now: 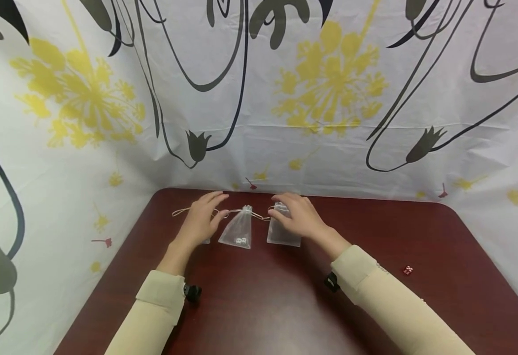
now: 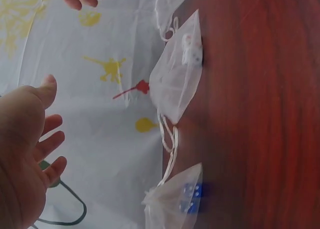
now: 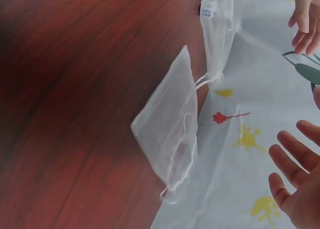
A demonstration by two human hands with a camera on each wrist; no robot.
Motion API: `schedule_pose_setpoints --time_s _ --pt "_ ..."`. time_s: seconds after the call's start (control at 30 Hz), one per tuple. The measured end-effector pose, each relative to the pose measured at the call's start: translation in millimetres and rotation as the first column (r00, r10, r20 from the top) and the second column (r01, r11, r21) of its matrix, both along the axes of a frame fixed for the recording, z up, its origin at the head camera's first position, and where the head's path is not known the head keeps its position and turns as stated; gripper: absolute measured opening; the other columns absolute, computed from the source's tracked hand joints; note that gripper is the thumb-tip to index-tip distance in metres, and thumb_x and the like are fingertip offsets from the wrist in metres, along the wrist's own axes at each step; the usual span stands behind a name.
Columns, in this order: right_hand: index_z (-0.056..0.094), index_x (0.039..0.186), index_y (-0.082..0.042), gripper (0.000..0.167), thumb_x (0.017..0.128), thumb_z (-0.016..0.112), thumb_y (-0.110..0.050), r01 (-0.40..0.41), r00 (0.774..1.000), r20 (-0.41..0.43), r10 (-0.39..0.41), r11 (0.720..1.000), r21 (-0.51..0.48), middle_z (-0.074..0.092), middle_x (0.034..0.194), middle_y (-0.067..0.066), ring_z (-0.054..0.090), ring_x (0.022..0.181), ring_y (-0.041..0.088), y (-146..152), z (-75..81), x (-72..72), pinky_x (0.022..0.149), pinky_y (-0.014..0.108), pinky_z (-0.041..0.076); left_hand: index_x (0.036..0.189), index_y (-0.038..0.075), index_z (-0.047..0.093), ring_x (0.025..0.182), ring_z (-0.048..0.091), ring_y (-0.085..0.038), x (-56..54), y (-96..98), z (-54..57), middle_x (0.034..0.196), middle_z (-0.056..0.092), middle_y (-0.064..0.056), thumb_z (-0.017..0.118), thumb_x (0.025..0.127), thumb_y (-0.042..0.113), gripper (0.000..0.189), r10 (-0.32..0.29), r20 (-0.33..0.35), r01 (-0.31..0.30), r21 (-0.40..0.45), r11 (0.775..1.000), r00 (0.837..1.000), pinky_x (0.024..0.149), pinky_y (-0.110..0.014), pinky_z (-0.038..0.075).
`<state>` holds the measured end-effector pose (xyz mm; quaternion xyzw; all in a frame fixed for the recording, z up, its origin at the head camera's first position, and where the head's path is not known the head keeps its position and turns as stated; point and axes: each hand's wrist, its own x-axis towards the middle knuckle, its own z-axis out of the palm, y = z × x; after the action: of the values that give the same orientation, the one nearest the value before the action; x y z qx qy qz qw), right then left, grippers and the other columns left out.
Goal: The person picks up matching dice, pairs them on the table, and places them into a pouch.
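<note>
Three sheer white drawstring pouches lie in a row near the table's far edge. My left hand hovers over the left pouch and hides most of it; in the left wrist view that pouch has blue dice inside. White dice show through the middle pouch, whose neck is gathered. Above the right pouch, which lies flat with its mouth loose, is my right hand. Both hands have relaxed, spread fingers and hold nothing.
Red dice lie on the dark red table, to the right of my right forearm. A white patterned cloth hangs behind the table and along its left side. Pale drawstrings trail between and beside the pouches.
</note>
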<state>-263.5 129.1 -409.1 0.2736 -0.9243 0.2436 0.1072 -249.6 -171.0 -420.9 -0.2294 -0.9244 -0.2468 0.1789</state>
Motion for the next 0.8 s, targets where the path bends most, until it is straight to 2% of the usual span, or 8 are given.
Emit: schedule_pose_setpoints --time_s 0.17,0.3,0.43,0.57,0.8 --pt "0.061 0.139 -0.012 0.051 0.099 0.064 -0.043 0.012 0.998 -0.055 -0.011 1.0 0.02 0.062 0.137 0.011 0.053 0.131 0.034 11 0.4 12.4 0.103 0.057 0.04 0.144 0.013 0.057 0.138 0.046 -0.033 6.4 10.2 -1.0 0.148 0.052 -0.012 0.062 0.102 0.028 0.045 0.002 0.034 0.0 -0.065 0.998 0.999 0.112 -0.067 0.03" --pt "0.059 0.142 -0.013 0.054 0.098 0.065 -0.043 0.029 0.995 -0.102 -0.023 0.998 0.056 0.06 0.139 0.012 0.053 0.131 0.033 16 -0.5 23.8 0.103 0.058 0.039 0.144 0.008 0.055 0.139 0.046 -0.035 14.3 24.4 -5.6 0.149 0.051 -0.015 0.063 0.101 0.028 0.048 -0.064 0.017 0.065 -0.102 0.993 0.998 0.112 -0.062 0.034" --pt "0.056 0.145 -0.014 0.057 0.099 0.063 -0.046 0.054 0.993 -0.113 -0.044 0.995 0.085 0.057 0.142 0.013 0.05 0.133 0.033 20 -1.3 34.8 0.104 0.06 0.038 0.148 0.01 0.052 0.142 0.041 -0.035 24.1 38.7 -10.0 0.153 0.047 -0.015 0.062 0.102 0.031 0.051 -0.108 0.06 0.115 -0.124 0.986 0.992 0.113 -0.059 0.033" --pt "0.053 0.148 -0.014 0.06 0.099 0.062 -0.047 0.089 0.991 -0.111 -0.078 0.991 0.097 0.054 0.145 0.014 0.048 0.136 0.034 29 -1.5 45.7 0.107 0.061 0.036 0.152 0.013 0.048 0.146 0.036 -0.033 30.5 48.1 -13.6 0.157 0.042 -0.012 0.058 0.104 0.037 0.055 -0.11 0.111 0.124 -0.127 0.984 0.988 0.116 -0.059 0.03" --pt "0.055 0.145 -0.01 0.061 0.097 0.066 -0.045 0.145 0.981 -0.141 -0.133 0.986 0.078 0.054 0.146 0.016 0.045 0.138 0.036 52 -2.4 60.9 0.107 0.062 0.034 0.15 0.012 0.049 0.148 0.032 -0.035 35.6 57.4 -14.8 0.157 0.042 -0.013 0.057 0.104 0.036 0.053 -0.093 0.12 0.108 -0.122 0.987 0.988 0.117 -0.06 0.026"
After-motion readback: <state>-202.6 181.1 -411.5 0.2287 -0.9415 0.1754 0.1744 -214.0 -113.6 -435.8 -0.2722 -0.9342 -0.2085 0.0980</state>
